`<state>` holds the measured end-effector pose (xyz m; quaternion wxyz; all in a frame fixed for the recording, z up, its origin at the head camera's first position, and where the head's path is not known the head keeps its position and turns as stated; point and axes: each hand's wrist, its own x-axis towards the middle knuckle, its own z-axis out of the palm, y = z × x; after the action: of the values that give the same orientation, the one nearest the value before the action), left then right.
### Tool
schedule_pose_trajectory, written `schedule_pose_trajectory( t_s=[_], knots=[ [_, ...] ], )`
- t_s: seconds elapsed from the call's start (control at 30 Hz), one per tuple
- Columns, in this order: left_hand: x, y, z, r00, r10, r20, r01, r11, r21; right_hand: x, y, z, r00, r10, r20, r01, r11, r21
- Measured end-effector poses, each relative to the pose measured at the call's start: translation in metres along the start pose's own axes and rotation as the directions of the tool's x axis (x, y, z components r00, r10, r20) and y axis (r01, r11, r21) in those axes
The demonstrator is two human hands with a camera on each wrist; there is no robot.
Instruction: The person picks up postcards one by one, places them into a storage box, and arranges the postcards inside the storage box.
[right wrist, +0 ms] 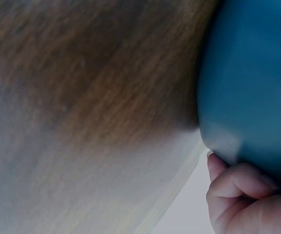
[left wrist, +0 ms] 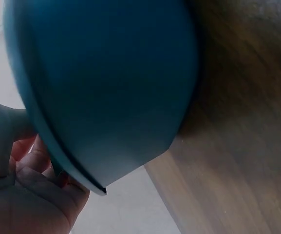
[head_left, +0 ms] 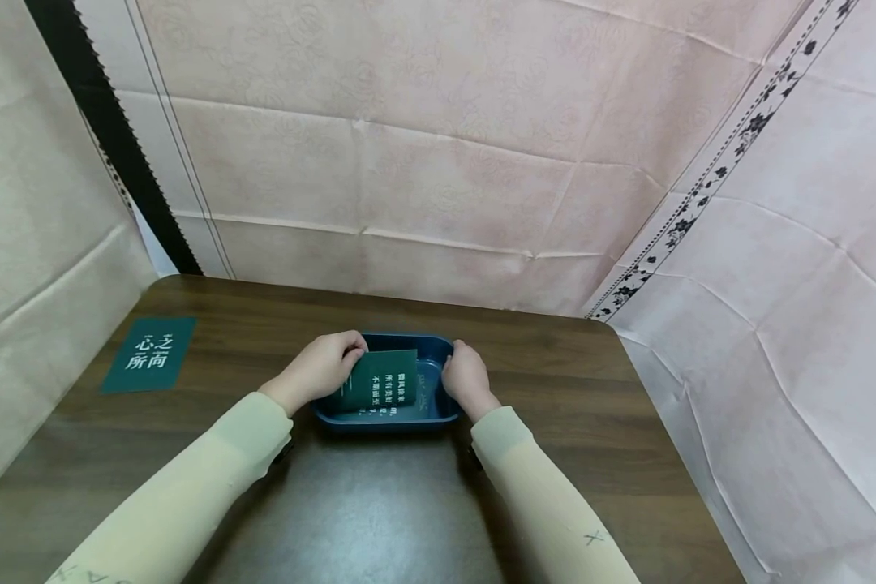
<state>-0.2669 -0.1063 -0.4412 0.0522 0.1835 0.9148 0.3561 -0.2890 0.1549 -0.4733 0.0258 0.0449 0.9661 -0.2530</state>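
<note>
A dark blue rectangular tray (head_left: 387,426) rests on the wooden table. My left hand (head_left: 319,369) pinches a dark green card (head_left: 380,381) with white Chinese writing, held over the tray's left and middle part. Under its lower edge, more white writing shows on a green surface inside the tray. My right hand (head_left: 469,377) grips the tray's right rim. In the left wrist view, the left hand (left wrist: 26,183) is beside the tray's outer wall (left wrist: 116,92). In the right wrist view, curled fingers of the right hand (right wrist: 250,197) lie against the tray wall (right wrist: 252,83).
A second green card (head_left: 150,354) with large white characters lies flat at the table's (head_left: 555,487) far left. Hanging pale cloth (head_left: 409,162) walls off the back and both sides, close behind the table's far edge.
</note>
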Motion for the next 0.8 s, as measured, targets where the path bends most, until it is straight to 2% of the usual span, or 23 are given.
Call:
schedule_pose_trajectory(
  t_s=[0.37, 0.7, 0.8],
  knots=[
    [0.0003, -0.0019, 0.0064, 0.998, -0.025, 0.063, 0.022, 0.999, 0.042, -0.0003, 0.0016, 0.0013, 1.000, -0.026, -0.009, 0.026, 1.000, -0.013],
    [0.0011, -0.0019, 0.0094, 0.997, 0.007, 0.080, -0.013, 0.996, 0.084, -0.0006, 0.0013, 0.0005, 1.000, -0.028, -0.013, 0.028, 0.999, -0.020],
    [0.0008, -0.0010, 0.0101, 0.996, -0.001, 0.092, -0.008, 0.996, 0.090, -0.0003, 0.0014, 0.0009, 0.999, -0.031, -0.012, 0.031, 0.999, -0.023]
  ],
)
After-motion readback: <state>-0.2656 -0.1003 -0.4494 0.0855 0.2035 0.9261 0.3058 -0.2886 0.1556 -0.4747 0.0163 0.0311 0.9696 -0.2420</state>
